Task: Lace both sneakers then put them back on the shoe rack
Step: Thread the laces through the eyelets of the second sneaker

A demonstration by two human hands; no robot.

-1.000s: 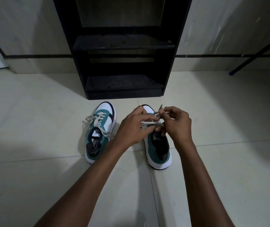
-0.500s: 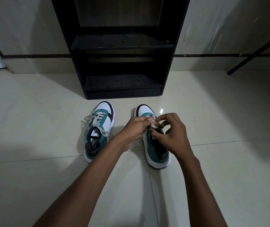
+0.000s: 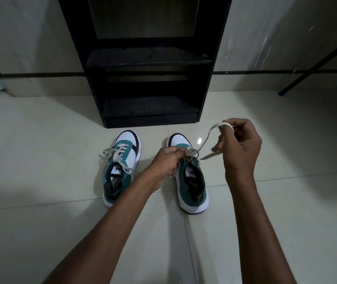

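Two green, white and black sneakers stand side by side on the floor, toes toward the rack. The left sneaker (image 3: 120, 169) has a beige lace with loose ends spread over its sides. Over the right sneaker (image 3: 191, 181), my left hand (image 3: 168, 160) pinches the lace (image 3: 205, 138) at the eyelets. My right hand (image 3: 239, 148) is raised to the right of the shoe, with the lace looped over a finger and stretched taut up from the eyelets. The black shoe rack (image 3: 149, 58) stands right behind the sneakers with bare shelves.
Pale glossy floor tiles (image 3: 40, 160) surround the shoes. A wall with a dark skirting stripe (image 3: 40, 74) runs behind the rack. A dark slanted pole with a blue foot (image 3: 282, 92) leans at the far right.
My right hand has pulled away from the left one, up and to the right, drawing a length of lace out of the right sneaker. The left hand stays at the eyelets.
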